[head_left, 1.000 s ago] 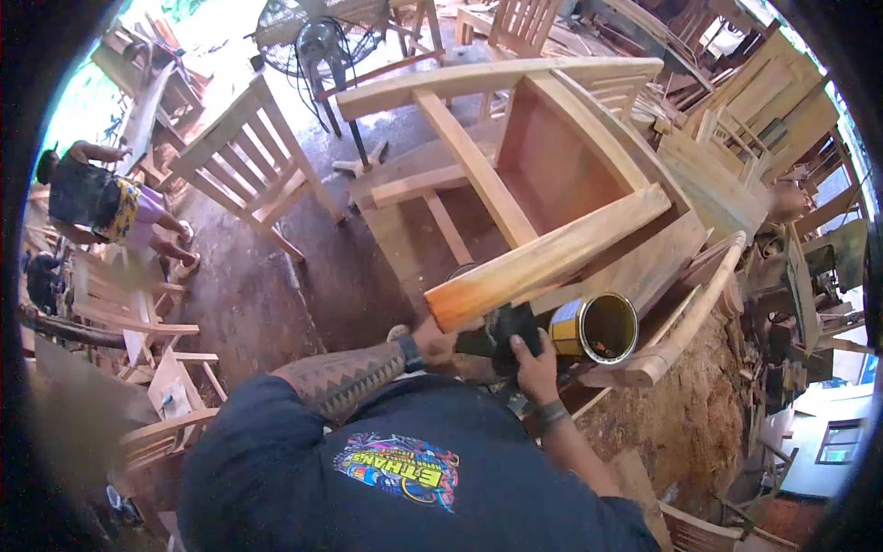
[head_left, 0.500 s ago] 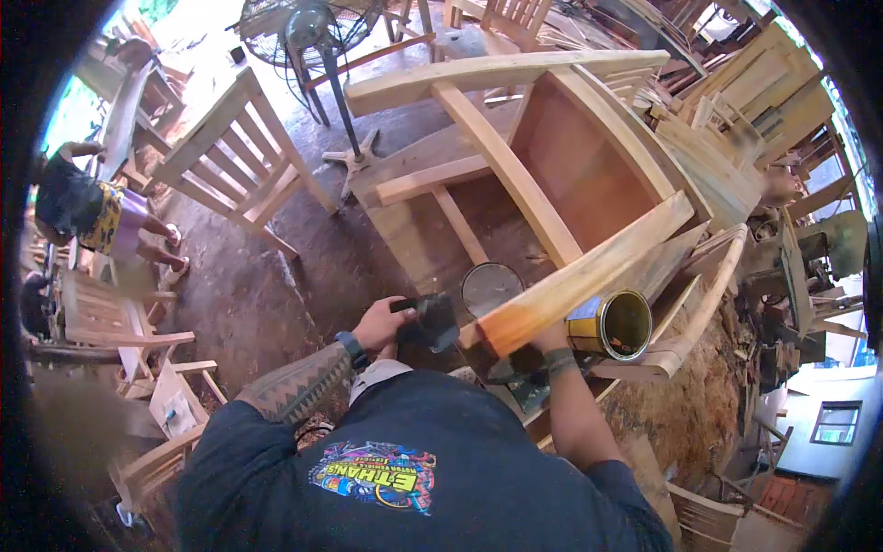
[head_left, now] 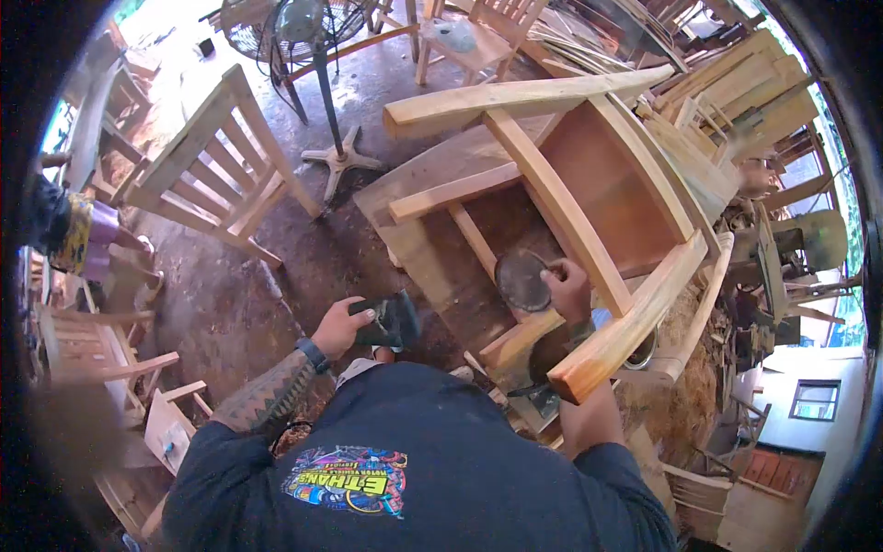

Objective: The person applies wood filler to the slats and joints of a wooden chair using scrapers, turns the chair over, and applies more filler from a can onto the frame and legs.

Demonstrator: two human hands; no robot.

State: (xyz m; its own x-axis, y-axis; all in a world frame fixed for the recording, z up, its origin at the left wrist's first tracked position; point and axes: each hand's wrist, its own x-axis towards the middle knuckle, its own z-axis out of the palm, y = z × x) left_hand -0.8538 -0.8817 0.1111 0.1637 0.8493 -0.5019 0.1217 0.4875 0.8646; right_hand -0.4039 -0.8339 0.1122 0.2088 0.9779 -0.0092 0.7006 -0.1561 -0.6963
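Observation:
My left hand (head_left: 338,329) is closed on a dark, glossy, box-like thing (head_left: 394,319) whose exact kind I cannot make out. My right hand (head_left: 568,288) reaches through an unfinished wooden chair frame (head_left: 552,202) and grips the edge of a round dark lid (head_left: 522,281). Thumb and fingers press on the lid's right side. The chair frame lies tipped over, with a reddish-brown panel (head_left: 614,184) in it. Its nearest leg (head_left: 630,317) crosses in front of my right forearm. Behind that leg a metal can (head_left: 642,354) is mostly hidden.
A slatted wooden chair (head_left: 216,170) stands to the left. A pedestal fan (head_left: 322,92) is at the back. Stacked boards (head_left: 736,101) and sawdust lie to the right. Another person (head_left: 83,230) is at the far left edge.
My right hand has moved from beside the can to the lid and now holds it. My left hand has shifted slightly left with the dark thing. The can is now mostly covered by the leg.

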